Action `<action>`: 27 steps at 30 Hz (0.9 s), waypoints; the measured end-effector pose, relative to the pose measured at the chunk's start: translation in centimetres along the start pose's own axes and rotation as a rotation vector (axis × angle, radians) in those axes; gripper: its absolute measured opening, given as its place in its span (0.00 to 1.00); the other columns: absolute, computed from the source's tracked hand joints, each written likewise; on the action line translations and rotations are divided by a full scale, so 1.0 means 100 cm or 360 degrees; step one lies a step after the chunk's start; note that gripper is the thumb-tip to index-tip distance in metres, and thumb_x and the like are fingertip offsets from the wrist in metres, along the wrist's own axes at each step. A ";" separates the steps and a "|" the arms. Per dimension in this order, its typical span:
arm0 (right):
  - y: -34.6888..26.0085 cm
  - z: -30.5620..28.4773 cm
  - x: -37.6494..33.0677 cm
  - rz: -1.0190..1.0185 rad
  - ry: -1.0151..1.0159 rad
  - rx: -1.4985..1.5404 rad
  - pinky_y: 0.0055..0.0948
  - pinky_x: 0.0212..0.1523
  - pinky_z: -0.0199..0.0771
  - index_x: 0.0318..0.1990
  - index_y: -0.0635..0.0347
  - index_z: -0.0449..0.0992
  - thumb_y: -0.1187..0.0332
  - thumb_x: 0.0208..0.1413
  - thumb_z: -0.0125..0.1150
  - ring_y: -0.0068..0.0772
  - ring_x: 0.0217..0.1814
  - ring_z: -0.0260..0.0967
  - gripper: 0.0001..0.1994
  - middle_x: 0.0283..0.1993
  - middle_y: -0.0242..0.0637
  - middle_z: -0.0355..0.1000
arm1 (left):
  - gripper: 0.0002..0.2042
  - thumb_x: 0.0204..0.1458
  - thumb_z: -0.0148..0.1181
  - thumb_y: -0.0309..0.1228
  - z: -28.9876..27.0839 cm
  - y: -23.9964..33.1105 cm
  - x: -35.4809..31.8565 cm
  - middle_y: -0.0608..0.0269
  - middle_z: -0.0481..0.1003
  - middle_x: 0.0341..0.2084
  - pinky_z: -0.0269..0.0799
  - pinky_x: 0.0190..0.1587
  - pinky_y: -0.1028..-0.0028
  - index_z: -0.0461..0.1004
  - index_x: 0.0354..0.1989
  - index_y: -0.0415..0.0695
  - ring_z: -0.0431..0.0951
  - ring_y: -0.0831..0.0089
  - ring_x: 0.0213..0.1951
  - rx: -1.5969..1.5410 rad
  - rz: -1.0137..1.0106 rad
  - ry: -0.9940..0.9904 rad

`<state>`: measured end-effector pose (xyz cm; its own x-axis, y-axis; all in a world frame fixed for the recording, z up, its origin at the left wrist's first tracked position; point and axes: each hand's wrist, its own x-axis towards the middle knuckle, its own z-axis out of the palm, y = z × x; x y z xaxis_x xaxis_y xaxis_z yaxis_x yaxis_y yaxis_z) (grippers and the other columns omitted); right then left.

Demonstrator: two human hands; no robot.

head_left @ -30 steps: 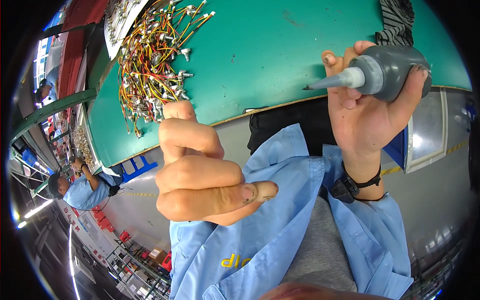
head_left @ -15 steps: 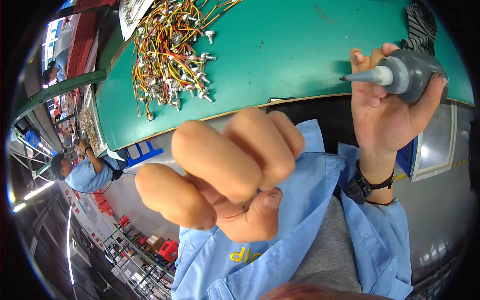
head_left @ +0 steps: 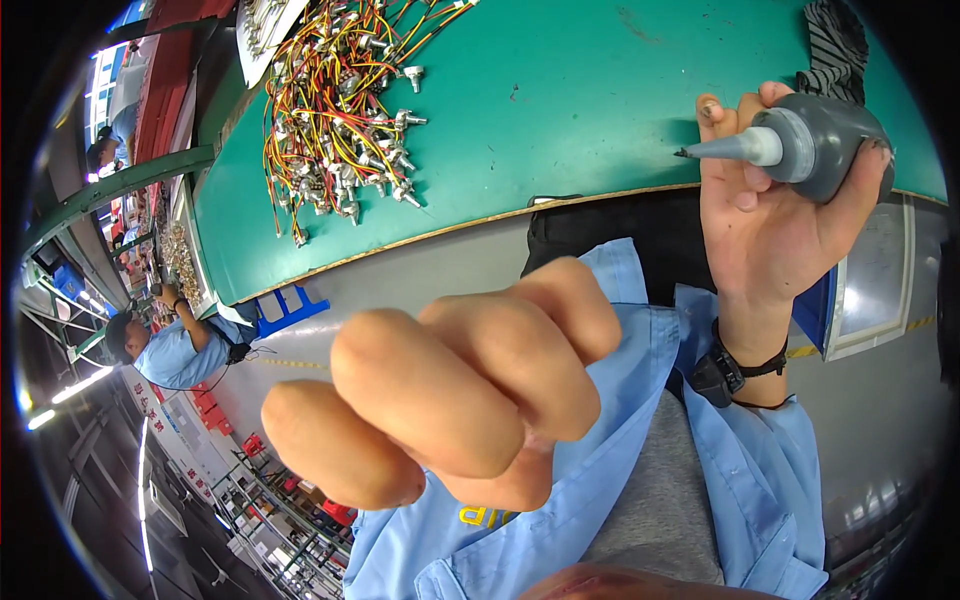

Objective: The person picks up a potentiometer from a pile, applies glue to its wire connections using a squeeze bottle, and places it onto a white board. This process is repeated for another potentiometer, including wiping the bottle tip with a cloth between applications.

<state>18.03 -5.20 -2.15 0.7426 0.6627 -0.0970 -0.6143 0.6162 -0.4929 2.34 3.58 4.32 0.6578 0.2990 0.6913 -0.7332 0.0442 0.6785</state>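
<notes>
Close up in the middle, my left hand [head_left: 450, 395] is curled into a fist above my light blue work jacket, its fingers bent inward. Nothing shows between its fingers, though the inside of the fist is hidden. At the right, my right hand [head_left: 765, 235] is closed round a dark grey squeeze bottle [head_left: 845, 145], thumb on one side and fingers on the other. The bottle lies on its side in the palm, its tapered nozzle and blackened tip pointing left over the table. A pile of small metal-shafted parts with red, yellow and black wires [head_left: 335, 130] lies apart from both hands.
The green table [head_left: 570, 110] runs across the top, its front edge just beyond my hands. A striped dark cloth [head_left: 835, 55] lies at its far right. A co-worker in blue [head_left: 175, 350] is at the left, near a blue stool [head_left: 290, 308]. A pale-framed panel [head_left: 875, 285] stands at right.
My left hand has moved lower and its fingers have curled tighter, covering the palm that showed before. My right hand and the bottle have barely moved.
</notes>
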 end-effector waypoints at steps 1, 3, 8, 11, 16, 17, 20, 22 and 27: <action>0.000 0.000 0.000 0.0003 0.0001 0.0002 0.34 0.65 0.50 0.43 0.73 0.68 0.38 0.58 0.41 0.22 0.17 0.49 0.35 0.18 0.31 0.56 | 0.25 0.33 0.51 0.04 0.000 -0.001 0.000 0.70 0.54 0.31 0.48 0.28 0.68 0.54 0.30 0.50 0.63 0.73 0.27 -0.0032 0.0033 -0.0030; 0.000 -0.001 0.000 0.0005 0.0005 0.0006 0.34 0.65 0.50 0.43 0.72 0.68 0.39 0.58 0.41 0.22 0.17 0.48 0.35 0.18 0.31 0.56 | 0.24 0.33 0.51 0.04 -0.001 0.005 0.001 0.70 0.54 0.31 0.49 0.28 0.69 0.54 0.30 0.50 0.63 0.73 0.27 -0.0058 -0.0023 -0.0052; -0.001 -0.005 0.003 -0.0007 -0.0027 0.0051 0.34 0.63 0.51 0.42 0.72 0.69 0.39 0.58 0.41 0.22 0.17 0.49 0.35 0.18 0.31 0.57 | 0.23 0.33 0.52 0.04 0.000 0.011 0.004 0.68 0.55 0.31 0.51 0.28 0.71 0.55 0.29 0.47 0.64 0.73 0.26 -0.0085 -0.0134 -0.0076; 0.000 -0.006 0.003 -0.0015 -0.0061 0.0081 0.34 0.62 0.51 0.42 0.72 0.69 0.39 0.58 0.41 0.22 0.17 0.49 0.35 0.18 0.31 0.57 | 0.22 0.33 0.51 0.04 -0.002 0.011 0.004 0.68 0.55 0.30 0.52 0.28 0.71 0.56 0.28 0.47 0.64 0.73 0.25 -0.0088 -0.0130 -0.0082; 0.000 -0.004 0.003 -0.0009 -0.0032 0.0079 0.34 0.61 0.51 0.43 0.73 0.69 0.39 0.58 0.41 0.22 0.17 0.49 0.35 0.18 0.31 0.57 | 0.20 0.34 0.51 0.04 -0.004 0.010 0.002 0.69 0.57 0.30 0.52 0.27 0.72 0.57 0.27 0.47 0.63 0.74 0.24 -0.0125 -0.0070 -0.0111; 0.000 -0.005 0.003 -0.0005 -0.0039 0.0082 0.34 0.61 0.51 0.43 0.73 0.69 0.39 0.58 0.41 0.22 0.17 0.49 0.35 0.18 0.31 0.57 | 0.20 0.34 0.51 0.04 -0.004 0.009 0.002 0.69 0.57 0.29 0.52 0.27 0.72 0.58 0.27 0.47 0.63 0.74 0.24 -0.0127 -0.0045 -0.0107; 0.000 -0.005 0.003 -0.0005 -0.0033 0.0074 0.34 0.62 0.51 0.43 0.73 0.68 0.39 0.58 0.41 0.22 0.17 0.49 0.35 0.18 0.31 0.57 | 0.20 0.34 0.51 0.04 -0.002 0.009 0.002 0.69 0.57 0.29 0.51 0.27 0.72 0.58 0.26 0.47 0.63 0.75 0.24 -0.0101 -0.0027 -0.0090; -0.001 -0.004 0.002 -0.0007 -0.0005 0.0050 0.34 0.62 0.51 0.43 0.73 0.68 0.38 0.58 0.41 0.22 0.18 0.49 0.35 0.18 0.31 0.57 | 0.20 0.34 0.51 0.04 -0.001 0.007 0.001 0.69 0.58 0.29 0.51 0.27 0.72 0.58 0.26 0.46 0.63 0.75 0.24 -0.0088 -0.0018 -0.0080; 0.000 -0.003 0.002 0.0002 0.0031 0.0011 0.34 0.63 0.50 0.43 0.73 0.68 0.38 0.58 0.41 0.22 0.18 0.49 0.36 0.18 0.31 0.57 | 0.20 0.34 0.51 0.04 0.000 0.004 0.000 0.69 0.58 0.30 0.52 0.27 0.72 0.59 0.26 0.46 0.63 0.75 0.24 -0.0060 0.0070 -0.0056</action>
<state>18.25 -5.24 -2.38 0.7470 0.6549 -0.1143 -0.6169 0.6186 -0.4866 2.08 3.57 4.63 0.6299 0.2678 0.7290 -0.7671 0.0676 0.6379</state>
